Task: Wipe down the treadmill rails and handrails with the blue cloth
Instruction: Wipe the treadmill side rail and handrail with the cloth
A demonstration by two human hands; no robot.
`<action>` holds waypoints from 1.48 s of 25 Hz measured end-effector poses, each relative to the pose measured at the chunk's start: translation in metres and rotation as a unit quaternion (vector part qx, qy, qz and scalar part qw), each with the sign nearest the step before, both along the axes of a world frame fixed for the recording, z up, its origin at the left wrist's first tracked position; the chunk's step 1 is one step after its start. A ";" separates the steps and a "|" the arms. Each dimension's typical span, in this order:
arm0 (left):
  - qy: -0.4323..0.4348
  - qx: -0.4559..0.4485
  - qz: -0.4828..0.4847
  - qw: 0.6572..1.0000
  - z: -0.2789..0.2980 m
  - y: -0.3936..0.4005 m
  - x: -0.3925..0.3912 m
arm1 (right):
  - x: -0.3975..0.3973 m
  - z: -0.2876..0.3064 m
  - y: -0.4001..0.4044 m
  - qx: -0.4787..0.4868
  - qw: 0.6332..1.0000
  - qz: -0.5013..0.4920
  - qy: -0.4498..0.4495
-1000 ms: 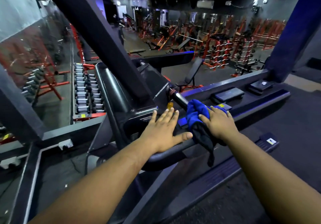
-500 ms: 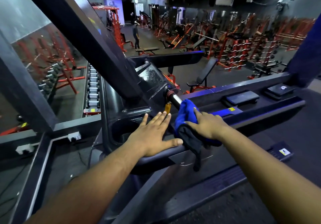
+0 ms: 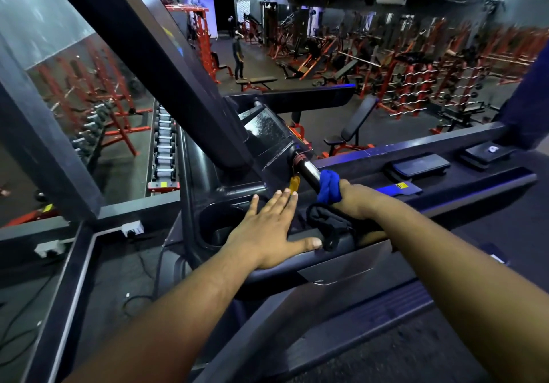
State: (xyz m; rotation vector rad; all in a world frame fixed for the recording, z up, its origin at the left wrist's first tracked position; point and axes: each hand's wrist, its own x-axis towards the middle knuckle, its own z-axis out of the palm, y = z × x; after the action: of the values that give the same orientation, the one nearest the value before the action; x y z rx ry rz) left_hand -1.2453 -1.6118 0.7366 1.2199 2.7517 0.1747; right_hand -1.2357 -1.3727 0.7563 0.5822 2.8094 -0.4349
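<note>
Left hand: the left hand lies flat on the dark treadmill console, fingers straight and pointing toward 12 o'clock, thumb stretched out toward 3 o'clock along the front edge; it holds nothing.
Right hand: the right hand is curled round the blue cloth and, through it, round the handrail, gripping both.
Blue cloth: bunched on the handrail at 2 o'clock from the left hand's fingertips; a darker end of it hangs down at 6 o'clock from the grip and rests on the console's front edge, just beside the left thumb.
Handrail: a shiny metal bar that comes out of the console's black housing and slants down toward 4 o'clock into the cloth; a red ring sits where it meets the housing.
Yellow tag: a small yellow tag hangs at the base of the handrail, just past the left fingertips.
Cup holder: a round cup holder sits in the console at 9 o'clock from the left hand.
Side rail: a long dark side rail runs toward 2 o'clock beyond the right hand, with a yellow sticker on it.
Background: dumbbell rack at 10 o'clock, red gym machines at 1 o'clock, a person standing far off at 12 o'clock.
</note>
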 end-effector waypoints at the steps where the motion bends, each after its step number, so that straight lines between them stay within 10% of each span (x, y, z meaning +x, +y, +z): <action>1: 0.001 -0.001 0.004 1.000 0.000 0.001 0.000 | -0.005 0.001 -0.002 0.014 1.000 -0.005 -0.013; 7: 0.006 -0.007 0.024 1.000 0.001 0.003 0.000 | -0.041 -0.017 -0.018 0.087 0.985 0.098 0.111; 12: 0.003 -0.013 0.035 0.999 0.003 0.003 0.001 | -0.019 -0.015 0.027 -0.006 0.979 0.198 0.040; 32: -0.001 -0.021 0.042 0.999 0.005 0.000 0.003 | -0.047 -0.016 0.006 0.191 0.914 0.351 0.071; 37: -0.017 -0.018 0.049 0.998 0.006 0.001 0.002 | -0.056 -0.013 0.029 0.090 0.902 0.407 0.115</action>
State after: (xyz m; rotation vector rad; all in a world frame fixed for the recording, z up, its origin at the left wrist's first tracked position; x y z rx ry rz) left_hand -1.2435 -1.6107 0.7425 1.0636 2.7736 0.1539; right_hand -1.2919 -1.3436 0.7434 -0.6668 2.9885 -0.0664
